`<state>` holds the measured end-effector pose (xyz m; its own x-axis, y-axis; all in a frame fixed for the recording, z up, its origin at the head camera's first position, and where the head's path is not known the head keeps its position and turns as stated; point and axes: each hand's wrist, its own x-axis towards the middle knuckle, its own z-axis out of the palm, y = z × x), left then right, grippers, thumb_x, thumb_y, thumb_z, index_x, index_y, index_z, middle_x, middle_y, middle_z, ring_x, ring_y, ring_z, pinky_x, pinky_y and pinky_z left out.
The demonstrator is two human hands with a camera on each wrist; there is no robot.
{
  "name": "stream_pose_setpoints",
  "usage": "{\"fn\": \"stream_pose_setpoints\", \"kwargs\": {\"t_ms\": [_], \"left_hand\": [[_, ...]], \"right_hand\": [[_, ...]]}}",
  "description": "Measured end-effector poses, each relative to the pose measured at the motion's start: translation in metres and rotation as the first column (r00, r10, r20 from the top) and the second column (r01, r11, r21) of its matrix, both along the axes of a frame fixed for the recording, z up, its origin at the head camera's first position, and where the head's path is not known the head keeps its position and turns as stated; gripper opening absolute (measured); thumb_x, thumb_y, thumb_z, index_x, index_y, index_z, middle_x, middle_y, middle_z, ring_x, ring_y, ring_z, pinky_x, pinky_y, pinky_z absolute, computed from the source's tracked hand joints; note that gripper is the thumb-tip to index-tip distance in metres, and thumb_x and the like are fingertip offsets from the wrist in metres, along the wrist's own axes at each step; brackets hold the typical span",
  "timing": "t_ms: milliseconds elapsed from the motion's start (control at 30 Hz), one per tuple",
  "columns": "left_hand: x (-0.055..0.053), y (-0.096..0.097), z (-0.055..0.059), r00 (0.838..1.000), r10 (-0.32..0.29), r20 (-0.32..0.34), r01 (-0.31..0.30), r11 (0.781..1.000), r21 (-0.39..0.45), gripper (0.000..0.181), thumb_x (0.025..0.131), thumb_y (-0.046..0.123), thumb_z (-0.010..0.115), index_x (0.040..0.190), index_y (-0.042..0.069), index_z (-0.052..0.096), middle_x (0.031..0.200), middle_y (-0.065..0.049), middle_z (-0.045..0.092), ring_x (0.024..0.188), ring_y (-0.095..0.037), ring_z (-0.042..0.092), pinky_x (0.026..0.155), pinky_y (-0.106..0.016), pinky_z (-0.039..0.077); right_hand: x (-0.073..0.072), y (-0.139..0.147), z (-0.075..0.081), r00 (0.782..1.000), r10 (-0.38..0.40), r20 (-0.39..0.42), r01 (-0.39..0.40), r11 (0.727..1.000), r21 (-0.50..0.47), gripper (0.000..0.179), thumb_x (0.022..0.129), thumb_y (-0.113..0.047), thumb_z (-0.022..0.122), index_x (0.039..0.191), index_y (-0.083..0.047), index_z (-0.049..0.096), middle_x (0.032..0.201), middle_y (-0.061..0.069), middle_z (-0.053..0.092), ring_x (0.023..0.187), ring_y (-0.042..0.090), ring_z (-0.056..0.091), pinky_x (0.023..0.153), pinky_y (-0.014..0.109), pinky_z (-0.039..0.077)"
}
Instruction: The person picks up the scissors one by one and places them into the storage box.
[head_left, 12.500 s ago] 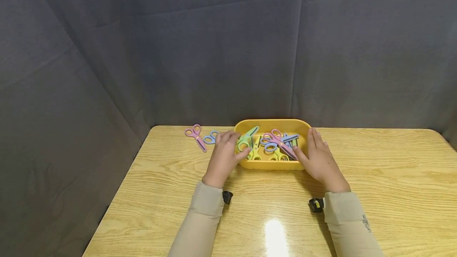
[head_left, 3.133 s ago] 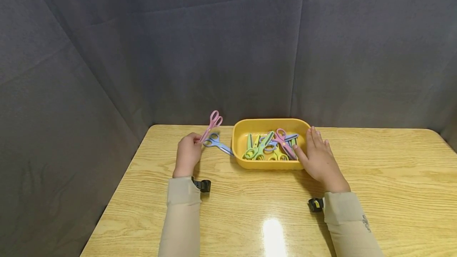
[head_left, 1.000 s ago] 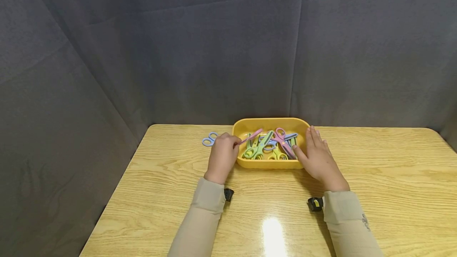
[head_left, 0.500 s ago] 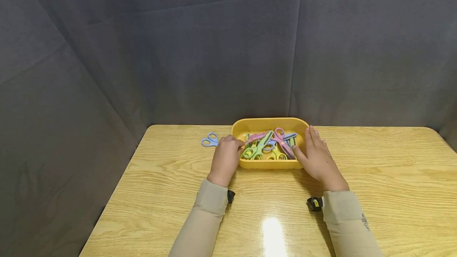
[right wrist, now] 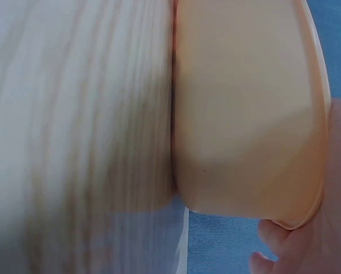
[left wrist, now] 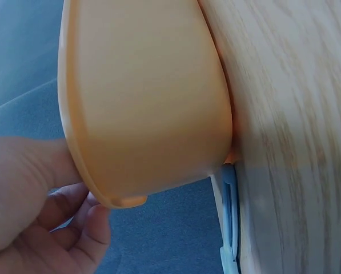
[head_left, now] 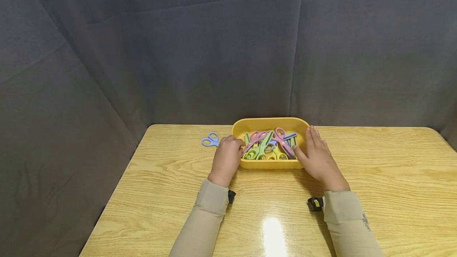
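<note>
A yellow plastic bin [head_left: 273,164] holds several pairs of kids' scissors in pink, green, yellow and blue. My left hand [head_left: 225,158] is at the bin's left end with the thumb over the rim and the fingers loosely curled outside it. A pink pair of scissors [head_left: 251,143] lies in the bin beside that thumb, handles away from the hand. My right hand [head_left: 320,162] holds the right end, thumb inside the rim and fingers along the outer wall. Left of the bin, a blue pair of scissors [head_left: 215,142] lies on the table, partly hidden by my left hand.
The bin stands near the far edge of a wooden table [head_left: 160,193]. Behind and to the left hang grey curtains [head_left: 221,58]. In the left wrist view, the blue scissors [left wrist: 231,211] lie flat against the table near the bin's base.
My left hand took the pink scissors from the table at left, carried them over the bin and let them drop in. Earlier, green scissors went in too. My right hand has stayed put.
</note>
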<state>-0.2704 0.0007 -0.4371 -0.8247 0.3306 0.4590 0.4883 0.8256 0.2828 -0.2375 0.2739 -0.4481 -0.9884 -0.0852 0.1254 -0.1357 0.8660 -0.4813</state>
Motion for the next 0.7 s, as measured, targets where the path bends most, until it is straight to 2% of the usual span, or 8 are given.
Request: {"fn": "stream_pose_setpoints", "kwargs": {"t_ms": [233, 700], "left_hand": [[-0.0002, -0.0012, 0.0001, 1.000, 0.000, 0.023, 0.000, 1.000, 0.011, 0.010, 0.089, 0.003, 0.077, 0.098, 0.007, 0.080, 0.094, -0.007, 0.071, 0.090, -0.026, 0.065, 0.084, -0.034, 0.054], [-0.0002, -0.0037, -0.0009, 0.997, 0.015, 0.074, -0.019, 0.999, 0.046, 0.015, 0.091, 0.004, 0.076, 0.105, 0.007, 0.079, 0.100, -0.009, 0.070, 0.093, -0.026, 0.065, 0.079, -0.035, 0.058]], "right_hand": [[-0.0007, -0.0003, 0.0000, 1.000, -0.001, -0.011, 0.001, 1.000, 0.011, 0.083, 0.108, -0.044, 0.039, 0.155, 0.016, 0.006, 0.163, 0.034, 0.000, 0.151, 0.051, 0.003, 0.119, 0.066, 0.007], [-0.0001, -0.0011, 0.0008, 1.000, 0.002, -0.003, -0.002, 1.000, 0.002, 0.083, 0.108, -0.044, 0.039, 0.155, 0.015, 0.005, 0.164, 0.033, -0.001, 0.151, 0.051, 0.002, 0.119, 0.065, 0.006]]}}
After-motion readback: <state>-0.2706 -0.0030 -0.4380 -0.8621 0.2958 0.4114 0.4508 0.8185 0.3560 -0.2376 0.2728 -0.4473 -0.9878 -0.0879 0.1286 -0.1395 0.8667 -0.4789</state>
